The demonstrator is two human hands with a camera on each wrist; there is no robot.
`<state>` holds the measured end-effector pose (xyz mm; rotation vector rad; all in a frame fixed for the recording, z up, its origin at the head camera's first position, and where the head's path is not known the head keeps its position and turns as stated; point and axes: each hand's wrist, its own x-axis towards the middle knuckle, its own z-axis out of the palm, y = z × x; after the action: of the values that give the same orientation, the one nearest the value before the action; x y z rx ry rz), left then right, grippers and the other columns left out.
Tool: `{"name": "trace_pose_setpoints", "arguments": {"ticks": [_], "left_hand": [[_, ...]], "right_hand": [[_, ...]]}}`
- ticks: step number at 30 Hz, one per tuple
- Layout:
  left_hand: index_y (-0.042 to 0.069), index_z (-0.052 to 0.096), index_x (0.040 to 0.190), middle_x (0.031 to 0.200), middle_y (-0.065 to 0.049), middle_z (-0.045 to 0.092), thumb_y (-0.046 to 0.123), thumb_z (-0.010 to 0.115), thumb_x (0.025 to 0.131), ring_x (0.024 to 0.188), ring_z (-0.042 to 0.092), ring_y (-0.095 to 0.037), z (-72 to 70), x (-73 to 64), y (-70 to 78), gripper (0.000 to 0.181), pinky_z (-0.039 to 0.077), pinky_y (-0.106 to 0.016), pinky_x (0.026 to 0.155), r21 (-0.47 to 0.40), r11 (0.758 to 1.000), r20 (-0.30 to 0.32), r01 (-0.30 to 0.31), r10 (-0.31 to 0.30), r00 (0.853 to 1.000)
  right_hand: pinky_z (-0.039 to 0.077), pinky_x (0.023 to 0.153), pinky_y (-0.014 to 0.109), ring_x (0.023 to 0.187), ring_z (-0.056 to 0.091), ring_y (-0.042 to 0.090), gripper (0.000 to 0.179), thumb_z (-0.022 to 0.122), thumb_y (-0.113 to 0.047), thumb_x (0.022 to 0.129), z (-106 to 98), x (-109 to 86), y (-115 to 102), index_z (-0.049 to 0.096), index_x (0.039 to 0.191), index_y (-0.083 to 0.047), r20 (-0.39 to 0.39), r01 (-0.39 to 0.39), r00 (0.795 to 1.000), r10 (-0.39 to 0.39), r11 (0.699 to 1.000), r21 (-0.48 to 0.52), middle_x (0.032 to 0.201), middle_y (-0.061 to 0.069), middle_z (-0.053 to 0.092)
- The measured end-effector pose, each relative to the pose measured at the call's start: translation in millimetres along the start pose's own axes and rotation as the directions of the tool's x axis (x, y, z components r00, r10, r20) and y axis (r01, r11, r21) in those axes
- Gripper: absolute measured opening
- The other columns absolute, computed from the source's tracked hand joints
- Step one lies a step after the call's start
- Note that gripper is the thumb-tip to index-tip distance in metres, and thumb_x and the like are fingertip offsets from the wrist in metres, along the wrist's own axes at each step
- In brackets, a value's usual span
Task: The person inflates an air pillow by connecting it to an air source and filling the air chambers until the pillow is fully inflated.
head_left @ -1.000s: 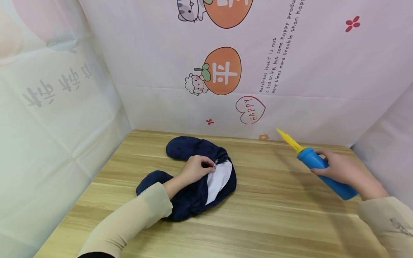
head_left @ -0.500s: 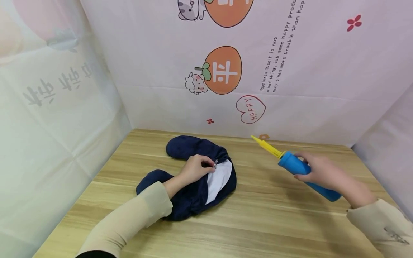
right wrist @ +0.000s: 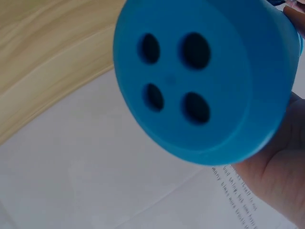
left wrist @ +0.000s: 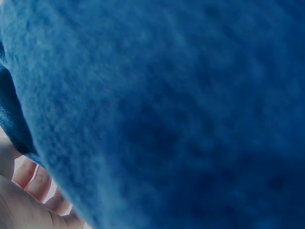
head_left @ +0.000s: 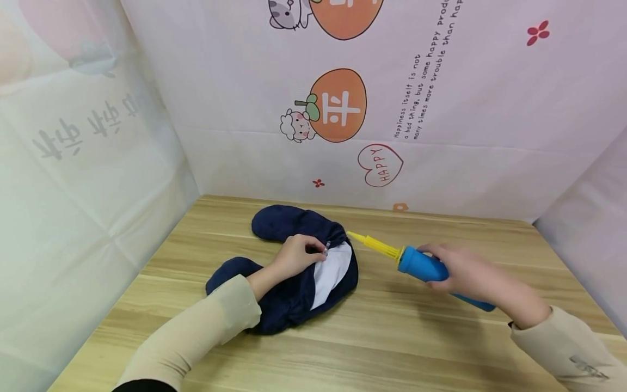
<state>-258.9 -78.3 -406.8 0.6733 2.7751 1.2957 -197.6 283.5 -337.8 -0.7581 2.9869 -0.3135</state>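
Note:
A navy plush U-shaped neck pillow (head_left: pixel 289 222) lies on the table, with a white inner lining (head_left: pixel 335 272) showing through an opening in its cover. My left hand (head_left: pixel 294 257) pinches a small clear valve (head_left: pixel 327 248) at that opening. In the left wrist view, blue plush fabric (left wrist: pixel 167 105) fills most of the picture. A blue hand pump (head_left: pixel 420 265) with a yellow nozzle (head_left: pixel 377 245) is in my right hand (head_left: pixel 462 272), held above the table. The nozzle tip is by the pillow's right edge; I cannot tell if they touch. The pump's holed end cap (right wrist: pixel 171 78) faces the right wrist camera.
The wood-grain table (head_left: pixel 392 348) runs back to a white printed cloth wall (head_left: pixel 235 98). Another cloth wall (head_left: pixel 98 179) stands on the left, and a third (head_left: pixel 588 201) on the right.
My right hand has brought the pump leftward and slightly down, so its nozzle has come from the right to the pillow's edge. My left hand and the pillow have stayed put.

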Motion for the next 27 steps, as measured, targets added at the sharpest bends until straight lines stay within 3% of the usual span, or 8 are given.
{"name": "trace_pose_setpoints", "arguments": {"ticks": [10, 19, 27], "left_hand": [[0.010, 0.079, 0.100, 0.101, 0.001, 0.075, 0.012, 0.079, 0.091, 0.095, 0.068, -0.016, -2.0, -0.5, 3.1, 0.009, 0.053, -0.036, 0.087, -0.001, 1.000, 0.001, 0.017, -0.017, 1.000], [0.010, 0.078, 0.102, 0.100, 0.000, 0.075, 0.009, 0.078, 0.092, 0.096, 0.068, -0.018, 2.1, -1.0, -0.6, 0.010, 0.054, -0.037, 0.088, 0.012, 0.999, -0.012, -0.030, 0.030, 0.999], [0.010, 0.078, 0.103, 0.100, 0.000, 0.075, 0.010, 0.077, 0.093, 0.095, 0.069, -0.018, 1.4, -1.9, -0.1, 0.011, 0.054, -0.037, 0.087, 0.038, 0.998, -0.008, -0.051, 0.051, 0.999]], "right_hand": [[0.057, 0.073, 0.050, 0.091, 0.066, 0.030, 0.067, 0.091, -0.022, 0.077, 12.1, 6.3, -17.1, 0.060, 0.134, -0.005, -0.007, 0.070, 0.997, -0.071, 0.998, -0.003, 0.116, 0.018, 0.065], [0.058, 0.071, 0.048, 0.088, 0.065, 0.026, 0.066, 0.091, -0.023, 0.077, 19.8, 11.0, -31.4, 0.062, 0.135, -0.007, 0.008, 0.075, 0.997, -0.075, 0.997, -0.018, 0.113, 0.014, 0.066], [0.057, 0.069, 0.047, 0.086, 0.064, 0.024, 0.065, 0.090, -0.024, 0.077, 24.9, 11.8, -31.5, 0.062, 0.135, -0.009, -0.018, 0.085, 0.996, -0.086, 0.995, -0.046, 0.110, 0.013, 0.066]]}}
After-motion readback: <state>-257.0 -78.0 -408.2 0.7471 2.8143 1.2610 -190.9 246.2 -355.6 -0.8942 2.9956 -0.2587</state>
